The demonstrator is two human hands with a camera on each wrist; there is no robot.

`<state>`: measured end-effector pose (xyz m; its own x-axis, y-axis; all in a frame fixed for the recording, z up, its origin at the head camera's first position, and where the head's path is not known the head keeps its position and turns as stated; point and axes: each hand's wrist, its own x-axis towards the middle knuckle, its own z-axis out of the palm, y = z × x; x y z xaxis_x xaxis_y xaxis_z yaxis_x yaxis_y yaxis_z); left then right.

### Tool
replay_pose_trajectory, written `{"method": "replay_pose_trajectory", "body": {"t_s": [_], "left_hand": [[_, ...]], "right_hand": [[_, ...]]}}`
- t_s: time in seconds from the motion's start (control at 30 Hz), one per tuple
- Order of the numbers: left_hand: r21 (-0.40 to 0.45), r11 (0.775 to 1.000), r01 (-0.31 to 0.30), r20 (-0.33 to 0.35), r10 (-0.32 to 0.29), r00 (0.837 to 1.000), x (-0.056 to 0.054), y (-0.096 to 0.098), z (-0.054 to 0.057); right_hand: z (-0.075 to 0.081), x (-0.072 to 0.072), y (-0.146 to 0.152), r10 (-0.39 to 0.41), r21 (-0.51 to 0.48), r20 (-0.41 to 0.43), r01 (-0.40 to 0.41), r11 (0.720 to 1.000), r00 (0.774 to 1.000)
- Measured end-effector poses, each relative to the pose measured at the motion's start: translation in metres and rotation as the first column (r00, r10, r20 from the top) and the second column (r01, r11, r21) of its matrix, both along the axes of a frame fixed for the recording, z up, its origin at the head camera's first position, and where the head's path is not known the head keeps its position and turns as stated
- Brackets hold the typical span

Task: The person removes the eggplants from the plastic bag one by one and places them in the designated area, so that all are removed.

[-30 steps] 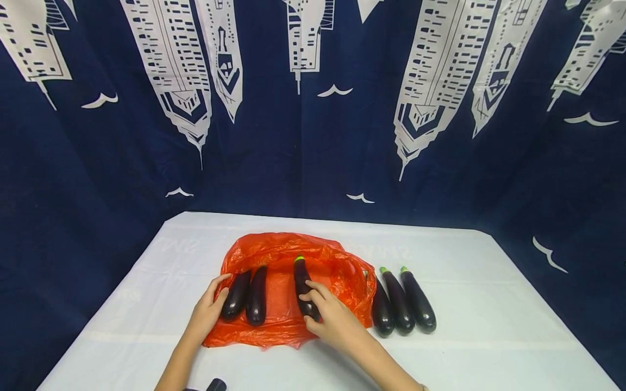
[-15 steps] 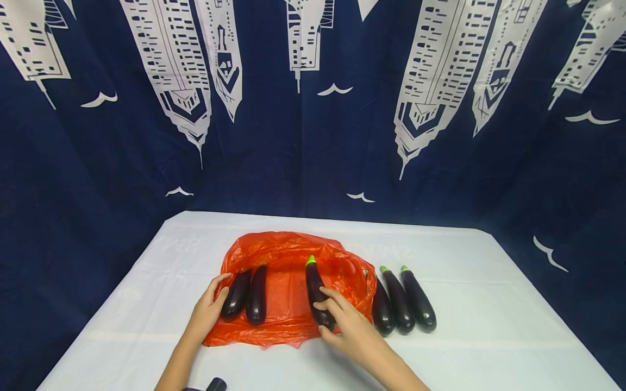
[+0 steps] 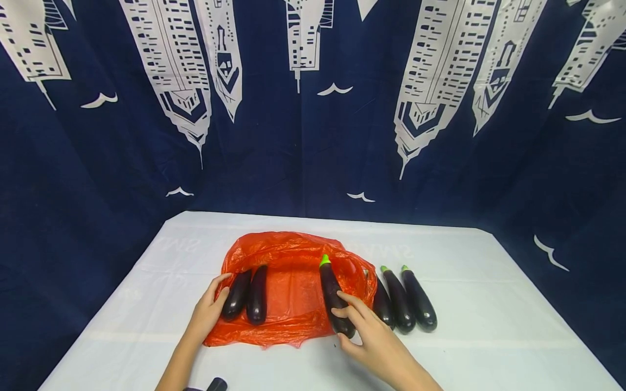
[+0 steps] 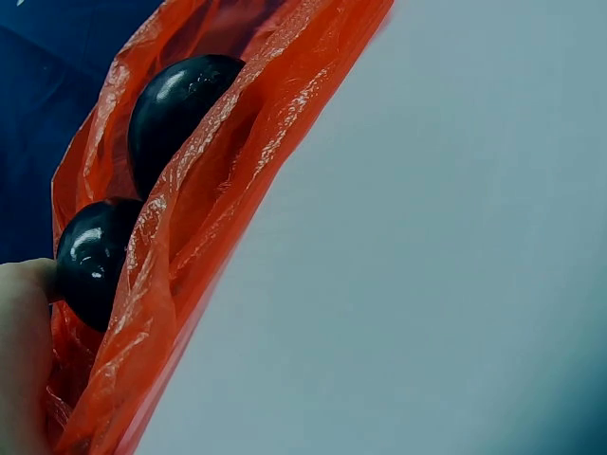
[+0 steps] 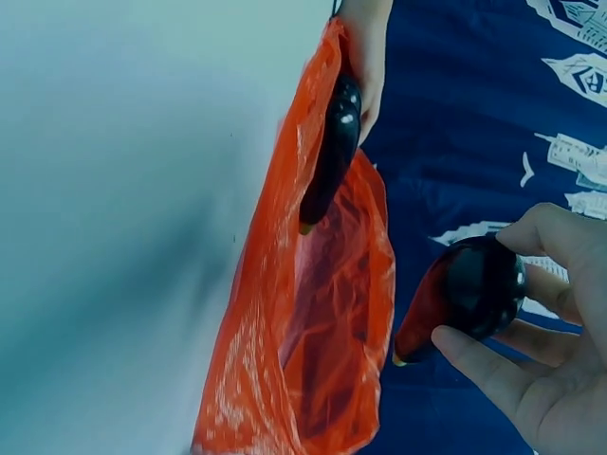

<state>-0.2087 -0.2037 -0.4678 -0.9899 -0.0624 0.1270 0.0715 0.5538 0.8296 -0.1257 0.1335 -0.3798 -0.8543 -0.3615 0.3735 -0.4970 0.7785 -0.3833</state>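
Observation:
In the head view a red plastic bag (image 3: 290,326) lies on its side, its mouth facing me. Two eggplants (image 3: 237,296) rest inside its left part, side by side. My left hand (image 3: 207,312) grips the bag's left rim; in the left wrist view its thumb touches the rounded end of one eggplant (image 4: 92,261). A third eggplant (image 3: 332,293), with a green stem end, is pinched at its thick end by my right hand (image 3: 376,342). In the right wrist view, this eggplant (image 5: 474,284) appears raised off the table, apart from the bag's rim.
Several eggplants stand out on the white table (image 3: 489,304): a row of three (image 3: 400,301) lies right of the bag, the nearest partly hidden by bag and hand. A dark object (image 3: 217,384) shows at the bottom edge. A navy curtain (image 3: 303,152) hangs behind.
My right hand has moved to the right and toward me with the eggplant, from the bag's middle to its right side. The left hand and the two other eggplants in the bag stay put.

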Motion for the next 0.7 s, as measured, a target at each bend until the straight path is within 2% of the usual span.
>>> {"method": "replay_pose_trajectory", "body": {"t_s": [0.2,0.43,0.7], "left_hand": [[0.001,1.000,0.001,-0.004,-0.001,1.000,0.000,-0.001,0.000],[0.011,1.000,0.001,-0.014,-0.001,1.000,-0.001,-0.001,-0.002],[0.005,1.000,0.000,-0.014,0.000,1.000,0.000,-0.001,-0.002]], "right_hand": [[0.000,0.004,0.018,-0.030,-0.008,-0.072,0.030,1.000,0.997],[0.003,0.007,0.042,-0.048,-0.018,-0.190,0.045,0.999,0.981],[0.007,0.005,0.073,-0.142,-0.039,-0.181,0.137,0.990,0.973]]}}
